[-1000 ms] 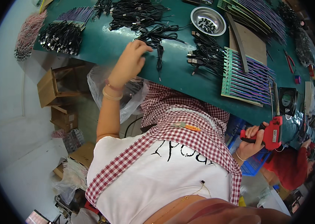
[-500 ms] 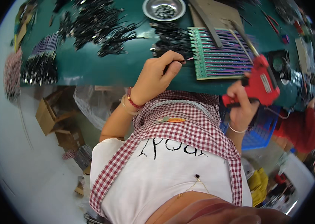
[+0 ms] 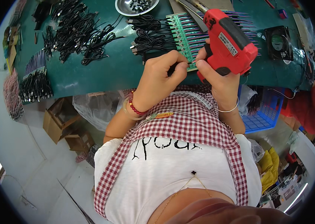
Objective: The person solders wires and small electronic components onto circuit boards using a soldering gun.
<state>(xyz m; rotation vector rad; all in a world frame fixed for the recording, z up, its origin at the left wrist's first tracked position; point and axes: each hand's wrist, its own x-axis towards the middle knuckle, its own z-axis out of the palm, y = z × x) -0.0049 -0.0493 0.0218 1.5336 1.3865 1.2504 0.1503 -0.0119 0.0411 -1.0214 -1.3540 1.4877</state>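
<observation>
My right hand [image 3: 222, 84] is wrapped round the handle of a red soldering gun [image 3: 229, 46], whose metal barrel points away over the bench. Close beside it, my left hand [image 3: 161, 74] pinches thumb and forefinger on a thin black cable, mostly hidden by the fingers. These fingertips are at the near end of a row of green circuit boards [image 3: 180, 33]. Purple and dark wires run rightward from the boards. Several black USB cables [image 3: 150, 42] lie along the boards' left side. The gun hides part of the wires.
A metal bowl [image 3: 121, 8] of small dark parts stands at the back of the green bench [image 3: 109, 72]. Heaped black cables [image 3: 71, 33] lie to the left, bundled wires [image 3: 36, 84] at the far left. A black square fan-like device [image 3: 278, 43] sits right. Below is a blue crate [image 3: 263, 121].
The soldering gun has come leftward and away from me, close to my left hand. My left hand has shifted to the boards' near edge with the cable. The whole view has shifted too.
</observation>
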